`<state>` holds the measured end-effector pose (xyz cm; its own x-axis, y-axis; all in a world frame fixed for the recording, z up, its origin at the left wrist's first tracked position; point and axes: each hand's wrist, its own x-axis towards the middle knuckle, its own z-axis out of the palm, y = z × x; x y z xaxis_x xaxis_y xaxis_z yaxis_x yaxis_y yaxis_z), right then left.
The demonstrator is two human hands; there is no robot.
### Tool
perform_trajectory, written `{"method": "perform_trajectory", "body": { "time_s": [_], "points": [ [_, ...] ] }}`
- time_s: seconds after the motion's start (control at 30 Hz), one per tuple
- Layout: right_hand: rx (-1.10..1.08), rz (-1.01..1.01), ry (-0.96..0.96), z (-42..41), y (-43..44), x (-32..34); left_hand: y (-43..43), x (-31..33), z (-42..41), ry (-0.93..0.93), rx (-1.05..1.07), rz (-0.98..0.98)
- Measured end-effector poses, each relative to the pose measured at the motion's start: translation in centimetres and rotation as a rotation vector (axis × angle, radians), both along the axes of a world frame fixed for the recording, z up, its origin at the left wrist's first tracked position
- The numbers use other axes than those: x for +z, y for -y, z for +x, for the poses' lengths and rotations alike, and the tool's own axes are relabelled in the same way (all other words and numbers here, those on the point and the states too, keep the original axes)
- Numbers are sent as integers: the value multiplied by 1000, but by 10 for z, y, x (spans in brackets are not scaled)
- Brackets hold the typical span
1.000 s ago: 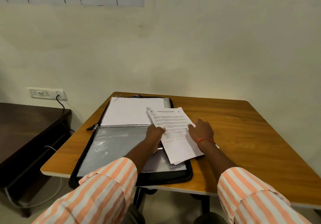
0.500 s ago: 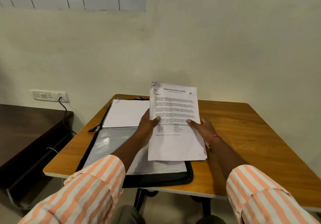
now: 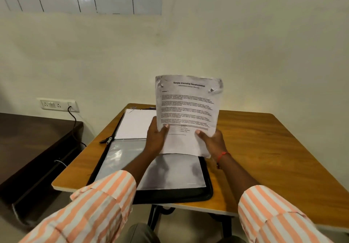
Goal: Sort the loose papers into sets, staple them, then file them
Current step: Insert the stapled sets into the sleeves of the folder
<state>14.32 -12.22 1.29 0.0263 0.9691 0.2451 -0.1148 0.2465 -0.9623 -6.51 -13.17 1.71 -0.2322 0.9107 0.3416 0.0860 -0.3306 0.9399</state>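
Head view: left grip (image 3: 155,139) and right grip (image 3: 211,142) are pinching papers (image 3: 187,107) upright over open folder (image 3: 170,197). Filing looks underway; next calls for sliding them squarely into sleeve (image 3: 175,173).

Body txt on paper set (image 3: 187,108) unreadable

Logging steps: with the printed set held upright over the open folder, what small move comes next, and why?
Probably lower the printed set toward the clear sleeve: left hand and right hand grip its lower part just above the open folder.
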Motion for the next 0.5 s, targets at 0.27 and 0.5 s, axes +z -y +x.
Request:
{"method": "perform_trajectory", "body": {
  "time_s": [0.27,0.5],
  "points": [
    [74,-61,16,11,-4,15,-8,14,-16,-229,-7,-100],
    [207,-233,-47,70,-21,36,-8,61,-79,-723,-468,-520]
  ]
}}
